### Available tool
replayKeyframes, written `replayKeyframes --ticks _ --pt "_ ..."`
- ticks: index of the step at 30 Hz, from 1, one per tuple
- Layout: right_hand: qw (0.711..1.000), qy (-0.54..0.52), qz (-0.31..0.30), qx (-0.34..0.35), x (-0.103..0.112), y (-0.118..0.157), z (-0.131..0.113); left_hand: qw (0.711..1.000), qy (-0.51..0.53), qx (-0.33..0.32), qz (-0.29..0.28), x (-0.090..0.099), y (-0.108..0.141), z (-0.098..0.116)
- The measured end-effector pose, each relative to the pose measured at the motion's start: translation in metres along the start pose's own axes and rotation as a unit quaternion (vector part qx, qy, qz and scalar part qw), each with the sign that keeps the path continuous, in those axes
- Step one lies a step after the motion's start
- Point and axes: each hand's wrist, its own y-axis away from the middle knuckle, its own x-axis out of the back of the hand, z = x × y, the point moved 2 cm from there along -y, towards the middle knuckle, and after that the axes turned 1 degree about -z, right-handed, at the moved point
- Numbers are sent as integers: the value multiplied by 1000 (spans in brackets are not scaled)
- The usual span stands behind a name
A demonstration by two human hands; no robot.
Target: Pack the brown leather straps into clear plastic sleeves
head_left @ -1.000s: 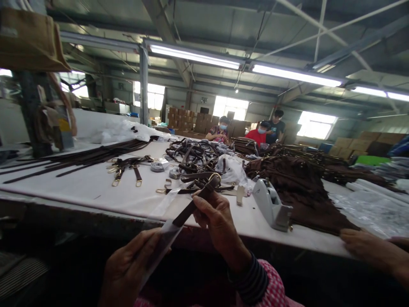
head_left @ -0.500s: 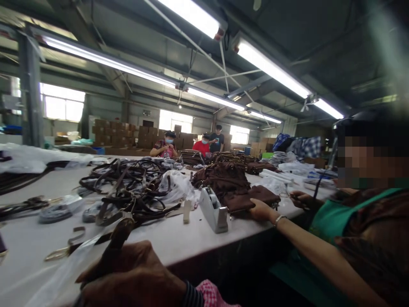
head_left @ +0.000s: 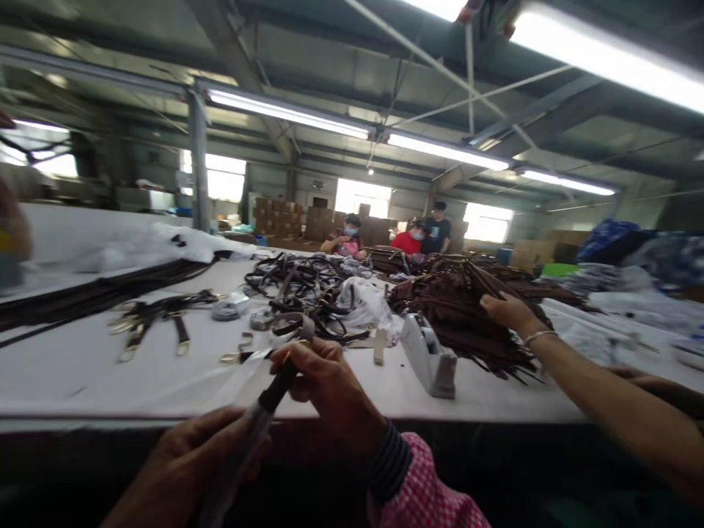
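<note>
A dark brown strap (head_left: 280, 383) slants between my two hands just past the table's front edge. My right hand (head_left: 338, 392) is closed on its upper part, thumb and fingers pinching it; a looped end (head_left: 300, 325) stands up above the fingers. Lower down, my left hand (head_left: 192, 455) is closed round the part covered by a see-through plastic sleeve (head_left: 258, 418). Beyond my hands lies a tangled heap of dark straps (head_left: 308, 282) with metal fittings. Short straps with gold-coloured clasps (head_left: 179, 334) lie to the left.
A grey tape dispenser (head_left: 429, 359) stands right of my hands. Behind it is a pile of brown bags (head_left: 456, 308), with a co-worker's hand (head_left: 511, 315) on it. Long dark straps (head_left: 110, 293) and plastic film (head_left: 148, 246) lie on the left. Other people sit and stand far back.
My view has swung left and my left hand has come into sight on the plastic-covered strap. The co-worker's hand has moved from a bag near the edge to the top of the pile.
</note>
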Motion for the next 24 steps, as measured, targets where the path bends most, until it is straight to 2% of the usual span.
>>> replayKeyframes --ticks 4,8,11,14,17,21,24 --pt "998 34 -54 12 -4 -3 -11 997 70 -3 -45 -4 4 20" --pt "997 34 -66 14 -5 -4 -7 991 111 -14 -68 -10 -3 19" --pt "998 24 -57 9 -3 -2 -2 992 80 -18 -91 -7 -1 15" --pt "998 11 -59 2 0 -1 0 987 31 -46 -148 -3 3 16" --pt "998 15 -57 29 4 0 -2 978 -8 -35 -203 -3 7 16" --pt "998 36 -29 41 10 3 -4 977 -80 -15 -199 -6 11 9" --pt "998 44 -23 39 13 10 -4 978 -71 -19 -197 -11 8 3"
